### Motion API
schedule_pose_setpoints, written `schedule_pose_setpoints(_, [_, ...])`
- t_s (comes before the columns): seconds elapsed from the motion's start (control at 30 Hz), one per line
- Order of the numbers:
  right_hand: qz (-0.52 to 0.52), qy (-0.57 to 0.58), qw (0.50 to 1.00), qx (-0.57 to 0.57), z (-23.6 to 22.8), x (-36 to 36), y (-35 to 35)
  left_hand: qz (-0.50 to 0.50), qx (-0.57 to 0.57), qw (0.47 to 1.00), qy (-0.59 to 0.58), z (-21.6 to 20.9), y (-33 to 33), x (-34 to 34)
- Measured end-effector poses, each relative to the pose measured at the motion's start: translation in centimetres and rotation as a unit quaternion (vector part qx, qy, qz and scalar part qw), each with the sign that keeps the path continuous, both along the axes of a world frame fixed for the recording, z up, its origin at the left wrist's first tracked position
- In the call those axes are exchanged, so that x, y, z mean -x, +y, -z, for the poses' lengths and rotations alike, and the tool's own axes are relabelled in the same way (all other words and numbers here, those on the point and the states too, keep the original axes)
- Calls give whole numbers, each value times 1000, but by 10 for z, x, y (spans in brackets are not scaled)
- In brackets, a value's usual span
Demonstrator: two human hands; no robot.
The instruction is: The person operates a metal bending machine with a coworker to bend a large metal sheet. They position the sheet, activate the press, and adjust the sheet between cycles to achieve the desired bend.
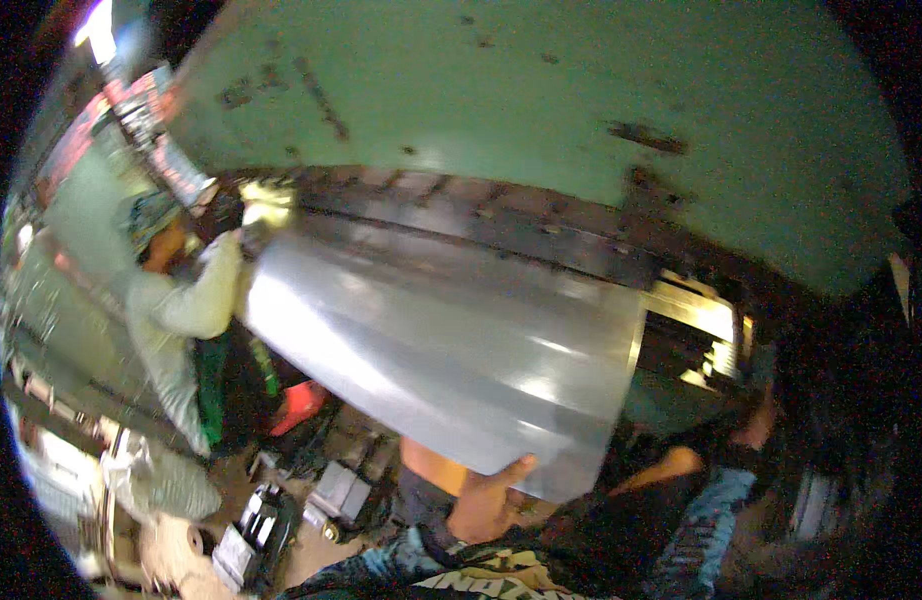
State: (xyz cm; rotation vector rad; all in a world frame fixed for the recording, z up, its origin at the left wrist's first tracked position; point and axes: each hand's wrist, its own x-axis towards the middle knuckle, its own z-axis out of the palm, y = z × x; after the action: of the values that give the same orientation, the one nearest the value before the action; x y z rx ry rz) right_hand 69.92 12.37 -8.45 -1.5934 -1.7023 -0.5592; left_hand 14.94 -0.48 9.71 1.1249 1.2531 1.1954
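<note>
A large, shiny metal sheet [451, 340] slopes down toward me from the long dark jaw of a big green machine [541, 110]. My left hand [484, 505] grips the sheet's near edge, thumb on top and the other fingers hidden beneath. Off to the right, my right hand [761, 418] is raised beside the machine's right end, apart from the sheet; its fingers are dark and blurred. At the sheet's far left corner stands a co-worker [176, 300] in a light long-sleeved top, an arm reaching to the machine; that person's hand is not clear.
Below the sheet on the left, blocky metal parts [341, 495] and a dark device [256, 535] lie on the floor. A red object [299, 405] is near the co-worker's legs. A pale sack [161, 480] lies farther left. Brightly lit metal [696, 310] shows at the jaw's right end.
</note>
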Motion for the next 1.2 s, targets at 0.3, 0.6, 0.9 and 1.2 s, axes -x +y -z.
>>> schedule_pose_setpoints(0.3, [111,711,691,64,-54,57,-5,-61,133,934,-325,2,3,-6])
schedule_pose_setpoints(0.6, [47,572,816,73,-47,60,0,-77,157,923,-342,9,6,-5])
schedule_pose_setpoints(0.9, [-39,292,952,78,-124,92,-1,-19,96,968,-232,2,6,0])
schedule_pose_setpoints(1.2, [-197,209,888,359,-199,90,58,-52,166,950,-259,13,7,3])
